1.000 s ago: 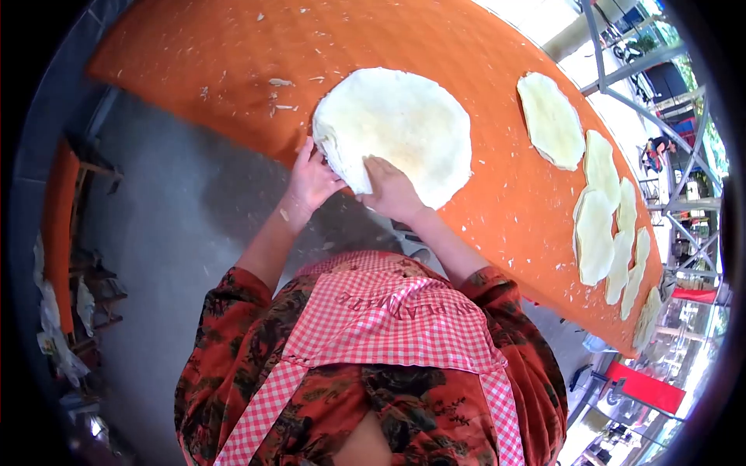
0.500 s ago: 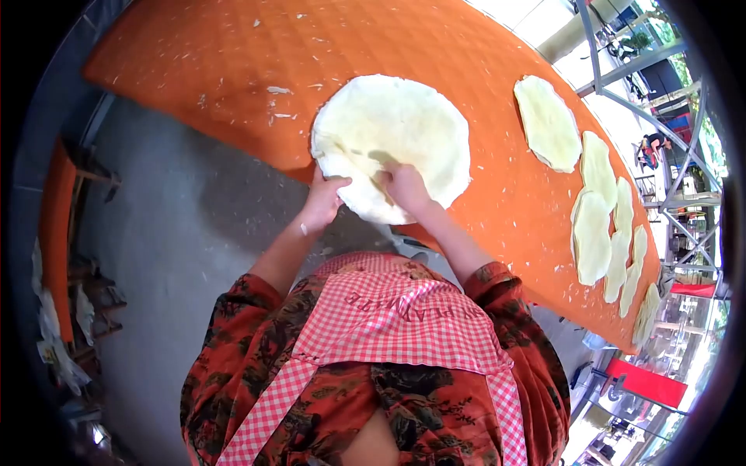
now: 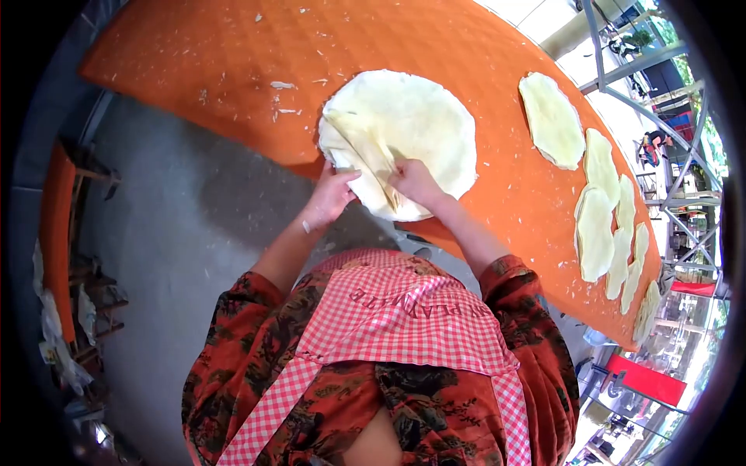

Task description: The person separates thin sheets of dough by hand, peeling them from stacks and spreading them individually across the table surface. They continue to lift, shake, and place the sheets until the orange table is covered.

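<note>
A thick round of pale, thin dough-like sheets lies at the near edge of the orange table, partly overhanging it. My left hand grips the round's near left rim, thumb on top and fingers mostly hidden below. Pinched in my right hand is the edge of the top sheet, which is lifted into a long raised fold on the left half of the round. My right fingertips are partly hidden by the hand itself.
The orange table covering carries small pale flakes. Several separate pale sheets lie along its right side, some overlapping. Grey floor shows at the left. Metal poles stand beyond the table.
My right hand has drawn slightly rightward, raising the top sheet into a longer, taller fold. My left hand stays on the rim, its position shifted slightly right in view.
</note>
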`<state>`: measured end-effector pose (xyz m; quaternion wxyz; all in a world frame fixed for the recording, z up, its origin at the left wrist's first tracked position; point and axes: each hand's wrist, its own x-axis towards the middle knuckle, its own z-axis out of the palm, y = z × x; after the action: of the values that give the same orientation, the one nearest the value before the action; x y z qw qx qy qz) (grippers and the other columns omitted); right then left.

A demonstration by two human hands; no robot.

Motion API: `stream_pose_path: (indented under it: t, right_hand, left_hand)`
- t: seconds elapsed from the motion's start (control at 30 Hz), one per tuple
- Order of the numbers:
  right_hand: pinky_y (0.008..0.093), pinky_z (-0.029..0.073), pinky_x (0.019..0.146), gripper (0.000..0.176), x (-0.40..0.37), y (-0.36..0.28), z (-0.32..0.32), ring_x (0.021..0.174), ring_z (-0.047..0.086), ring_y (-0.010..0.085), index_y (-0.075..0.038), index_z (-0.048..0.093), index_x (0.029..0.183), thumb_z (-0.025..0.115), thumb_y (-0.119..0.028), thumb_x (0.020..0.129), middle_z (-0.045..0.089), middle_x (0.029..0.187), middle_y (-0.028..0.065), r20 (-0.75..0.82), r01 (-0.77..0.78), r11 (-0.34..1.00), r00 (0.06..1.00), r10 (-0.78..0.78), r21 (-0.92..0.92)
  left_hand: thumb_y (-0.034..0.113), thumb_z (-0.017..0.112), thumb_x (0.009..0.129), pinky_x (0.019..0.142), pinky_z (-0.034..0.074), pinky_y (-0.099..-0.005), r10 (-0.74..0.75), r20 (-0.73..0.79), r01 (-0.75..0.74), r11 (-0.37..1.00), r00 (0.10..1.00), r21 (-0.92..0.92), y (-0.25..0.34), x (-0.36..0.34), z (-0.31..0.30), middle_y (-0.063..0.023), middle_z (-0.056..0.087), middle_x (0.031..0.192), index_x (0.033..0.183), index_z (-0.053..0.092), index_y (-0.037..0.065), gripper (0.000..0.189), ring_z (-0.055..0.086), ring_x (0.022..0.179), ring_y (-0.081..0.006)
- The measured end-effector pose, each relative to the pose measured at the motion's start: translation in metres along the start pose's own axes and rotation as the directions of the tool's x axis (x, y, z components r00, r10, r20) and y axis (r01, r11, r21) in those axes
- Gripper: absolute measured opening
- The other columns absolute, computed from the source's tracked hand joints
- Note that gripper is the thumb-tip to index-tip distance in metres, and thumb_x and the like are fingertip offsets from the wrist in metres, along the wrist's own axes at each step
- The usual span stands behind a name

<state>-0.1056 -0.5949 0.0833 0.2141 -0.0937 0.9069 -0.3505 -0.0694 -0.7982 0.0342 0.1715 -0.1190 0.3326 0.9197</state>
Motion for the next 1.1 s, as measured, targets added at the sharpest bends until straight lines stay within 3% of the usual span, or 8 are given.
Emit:
stream_pose_path:
  t: [0.13,0.27,0.47,0.5,0.7,0.87,1.07,1.1]
  right_hand:
    - [0.0419,0.05,0.071,0.033,-0.002,-0.015,0.019,0.075,0.066,0.0324,0.0,0.066,0.09,0.062,-0.032,0.083,0.065,0.076,0.0189,-0.125,0.009,0.991,0.992,-0.026,-0.131]
    - [0.0419,0.051,0.08,0.049,0.0,-0.018,0.029,0.088,0.066,0.0347,-0.004,0.067,0.102,0.067,-0.046,0.078,0.068,0.09,0.0193,-0.237,0.009,0.997,0.971,-0.028,-0.083]
    - [0.0397,0.05,0.082,0.055,0.034,-0.011,0.027,0.09,0.066,0.0338,-0.001,0.067,0.105,0.069,-0.047,0.075,0.068,0.094,0.0212,-0.102,-0.015,0.983,0.994,0.034,0.184]
    - [0.0399,0.05,0.082,0.05,0.031,-0.027,0.02,0.087,0.067,0.0341,-0.001,0.068,0.103,0.067,-0.042,0.076,0.068,0.092,0.0213,-0.123,-0.032,0.998,0.992,0.039,0.055]
    - [0.036,0.05,0.075,0.04,0.057,-0.035,0.029,0.076,0.066,0.0291,0.004,0.067,0.099,0.065,-0.031,0.079,0.067,0.08,0.0195,-0.13,-0.011,0.995,0.991,0.024,0.098]
    - [0.0357,0.049,0.067,0.033,0.073,-0.025,0.033,0.072,0.062,0.0211,-0.001,0.066,0.098,0.066,-0.028,0.08,0.065,0.077,0.0095,0.061,-0.201,0.882,0.979,0.194,0.426]
    - [0.035,0.046,0.065,0.037,0.062,-0.034,0.02,0.08,0.059,0.0174,-0.005,0.063,0.108,0.069,-0.027,0.079,0.063,0.089,0.0052,0.241,-0.337,0.69,0.941,0.237,0.64]
    - [0.035,0.045,0.065,0.04,0.059,-0.039,0.018,0.083,0.058,0.0174,-0.005,0.062,0.11,0.069,-0.027,0.078,0.063,0.091,0.0054,0.251,-0.342,0.681,0.94,0.233,0.648]
  left_hand:
    - [-0.007,0.061,0.082,0.09,0.053,-0.0445,0.084,-0.134,-0.069,0.991,0.987,0.111,-0.017,0.011,0.0,-0.0117,0.05,0.131,0.141,0.03,0.013,0.069,0.056,0.115,-0.029]
    - [-0.011,0.059,0.082,0.088,0.054,-0.0412,0.156,-0.181,-0.123,0.976,0.971,0.181,-0.027,0.017,-0.003,-0.0125,0.051,0.13,0.141,0.03,0.013,0.07,0.058,0.113,-0.028]
    - [-0.011,0.058,0.082,0.09,0.053,-0.0392,0.181,-0.16,-0.151,0.971,0.97,0.184,-0.028,0.017,-0.003,-0.0119,0.05,0.131,0.142,0.029,0.012,0.07,0.056,0.115,-0.0269]
    - [-0.011,0.059,0.083,0.091,0.053,-0.0391,0.19,-0.164,-0.158,0.969,0.968,0.192,-0.028,0.017,-0.002,-0.0118,0.05,0.131,0.142,0.029,0.012,0.071,0.056,0.115,-0.0267]
    - [-0.009,0.064,0.081,0.09,0.052,-0.0393,0.199,-0.201,-0.151,0.961,0.959,0.234,-0.029,0.02,-0.004,-0.0118,0.051,0.13,0.142,0.03,0.011,0.073,0.056,0.115,-0.0263]
    - [-0.005,0.064,0.083,0.091,0.052,-0.0408,0.214,-0.159,-0.172,0.955,0.964,0.242,-0.033,0.021,-0.014,-0.0119,0.051,0.13,0.143,0.028,0.01,0.072,0.056,0.115,-0.027]
    - [-0.001,0.065,0.083,0.095,0.049,-0.04,0.014,-0.033,-0.022,0.968,0.999,-0.248,-0.011,0.012,-0.011,-0.0112,0.05,0.132,0.143,0.027,0.01,0.072,0.054,0.118,-0.0274]
    - [0.0,0.065,0.084,0.095,0.049,-0.0403,0.045,-0.055,-0.053,0.984,0.998,-0.168,-0.01,0.011,-0.008,-0.0112,0.05,0.132,0.143,0.027,0.01,0.072,0.054,0.119,-0.0274]
